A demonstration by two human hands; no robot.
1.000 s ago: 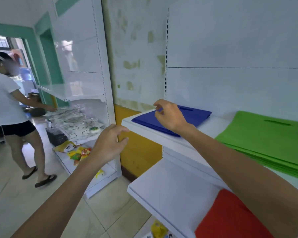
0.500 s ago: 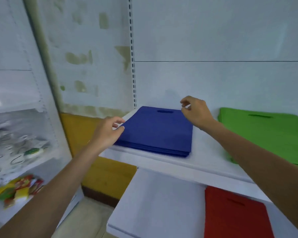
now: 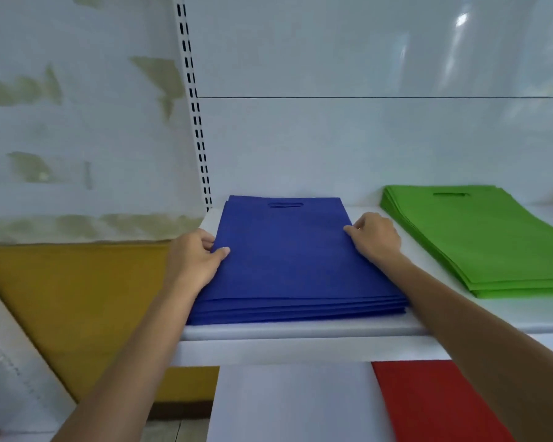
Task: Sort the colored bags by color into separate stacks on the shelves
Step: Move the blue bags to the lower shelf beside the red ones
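Step in hand: squaring the blue stack (image 3: 288, 256). It lies flat at the left end of the upper shelf (image 3: 300, 330), handle cut-outs toward the far side, near edge close to the shelf lip.

Your left hand (image 3: 193, 260) grips the stack's left edge, thumb laid on top and fingers curled at the side. Your right hand (image 3: 377, 239) sits on the right edge with fingers curled onto it. The thumb is hidden, so it reads as a light hold, not a firm pinch. Neither hand lifts anything.

The layers at the near edge look slightly stepped. My read: the next move calls for both hands pressing inward evenly and nudging the layers flush, without dragging the pile off the lip.

Sorting looks well along:
- green stack (image 3: 479, 240) right of the blue on the same shelf, well apart from it
- red bags (image 3: 434, 400) on the lower shelf (image 3: 288, 403), right side
- a yellow sliver at the far right edge, too small to identify

Surface: white shelving, smooth, with a glossy white back panel (image 3: 364, 138) and a slotted upright (image 3: 198, 129) at the left.

Room: wall (image 3: 77, 122) left of the unit, pale with peeling patches above a mustard band (image 3: 77, 298).
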